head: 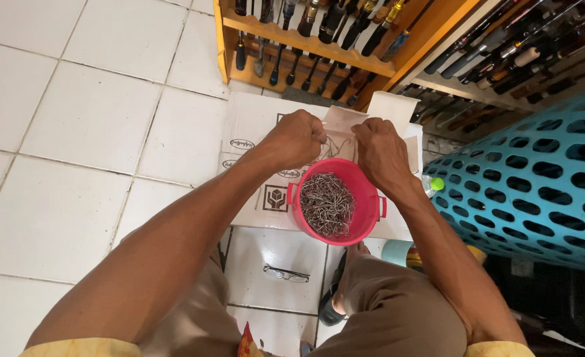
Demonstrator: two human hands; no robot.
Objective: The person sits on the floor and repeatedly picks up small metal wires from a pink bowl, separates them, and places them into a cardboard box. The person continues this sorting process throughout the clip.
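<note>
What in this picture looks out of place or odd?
A pair of eyeglasses lies on the tiled floor between the person's knees, close to a foot, where it could be stepped on. Nothing looks spilled: the metal hooks stay inside the pink bucket.

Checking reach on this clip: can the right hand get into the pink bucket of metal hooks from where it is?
Probably yes. The right hand hovers at the rim of the pink bucket, whose top is open, with nothing covering the metal hooks.
</note>
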